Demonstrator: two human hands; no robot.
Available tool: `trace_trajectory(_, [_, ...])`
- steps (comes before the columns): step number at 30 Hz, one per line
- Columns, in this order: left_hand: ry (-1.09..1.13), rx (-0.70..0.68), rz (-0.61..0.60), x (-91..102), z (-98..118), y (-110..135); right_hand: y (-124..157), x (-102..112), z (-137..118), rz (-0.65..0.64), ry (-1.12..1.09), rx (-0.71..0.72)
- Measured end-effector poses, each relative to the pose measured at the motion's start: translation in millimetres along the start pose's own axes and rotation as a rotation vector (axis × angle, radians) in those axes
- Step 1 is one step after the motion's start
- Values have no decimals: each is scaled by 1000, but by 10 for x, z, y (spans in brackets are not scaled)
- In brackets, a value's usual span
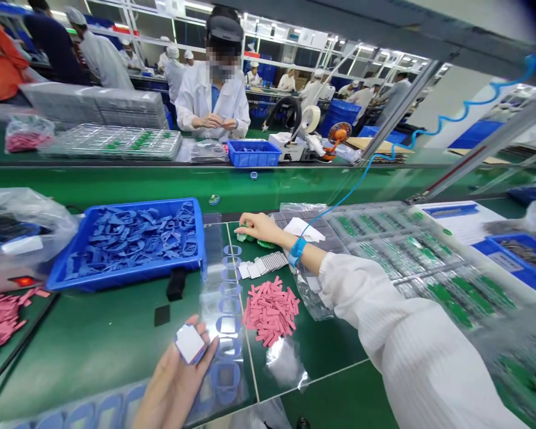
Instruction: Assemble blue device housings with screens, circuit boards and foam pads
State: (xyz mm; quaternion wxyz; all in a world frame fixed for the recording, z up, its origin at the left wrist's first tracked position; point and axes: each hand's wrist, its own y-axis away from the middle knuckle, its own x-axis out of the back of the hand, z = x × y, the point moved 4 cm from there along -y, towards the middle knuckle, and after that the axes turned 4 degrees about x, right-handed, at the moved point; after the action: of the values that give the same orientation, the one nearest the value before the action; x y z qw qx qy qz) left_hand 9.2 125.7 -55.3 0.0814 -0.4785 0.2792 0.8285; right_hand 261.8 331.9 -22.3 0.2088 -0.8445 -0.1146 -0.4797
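Observation:
My left hand (178,369) is closed around a small blue plastic frame (190,344) with a white square face turned up. Farther forward, my right hand (259,227), with a blue wristband (297,251), has its fingers bent together over small green pieces (265,243). What its fingertips grip is partly hidden. Just below that hand lies a fanned row of white square pieces (263,264). Nearer me is a heap of pink strips (271,311). A column of blue oval frames (229,306) in clear plastic runs between my two hands.
A blue bin (200,238) of blue plastic parts stands at left, with more pink strips (0,322) beside it. Clear trays of green circuit boards (397,253) fill the right side. Across the green belt (161,185), a co-worker (214,101) in white works with both hands.

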Motion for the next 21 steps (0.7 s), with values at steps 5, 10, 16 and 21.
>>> trace_trajectory(5, [1, 29, -3, -51, 6, 22, 3, -33, 5, -78, -58, 92])
trace_trajectory(10, [-21, 48, -13, -82, 29, 23, 48, 236, -170, 105, -129, 114])
trace_trajectory(16, [38, 28, -42, -219, -40, 145, 698, 521, -1153, 360, -264, 173])
trace_trajectory(21, [74, 90, -137, -461, -202, 386, 1528, 436, -1970, 388, -62, 495])
